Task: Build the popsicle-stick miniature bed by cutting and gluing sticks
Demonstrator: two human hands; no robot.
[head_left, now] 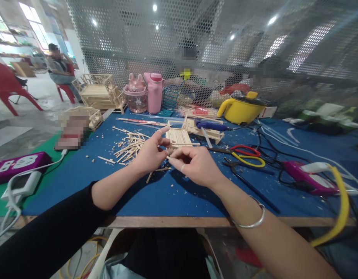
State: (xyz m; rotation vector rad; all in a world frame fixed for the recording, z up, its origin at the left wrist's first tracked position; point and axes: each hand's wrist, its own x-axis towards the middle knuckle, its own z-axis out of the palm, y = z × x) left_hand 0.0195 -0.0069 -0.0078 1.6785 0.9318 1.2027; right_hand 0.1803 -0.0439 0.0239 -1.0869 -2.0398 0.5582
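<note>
Both hands meet over the blue table mat, just in front of a small slatted wooden frame (179, 136). My left hand (151, 152) has thumb and fingers bent together at the frame's near left corner. My right hand (196, 164) is closed in a pinch, with a small pale stick end (168, 157) at its fingertips. What the left fingers hold is too small to tell. A pile of thin wooden sticks (131, 149) lies beside the left hand. Behind the right hand, a blue glue gun (212, 125) rests on another wooden piece (196, 131).
Red- and yellow-handled scissors (247, 151) and pliers (240, 174) lie right of the hands. Farther back stand a yellow pot (243, 110), a pink bottle (155, 93) and wooden models (97, 93). A phone (72, 131) is at left; cables run at right.
</note>
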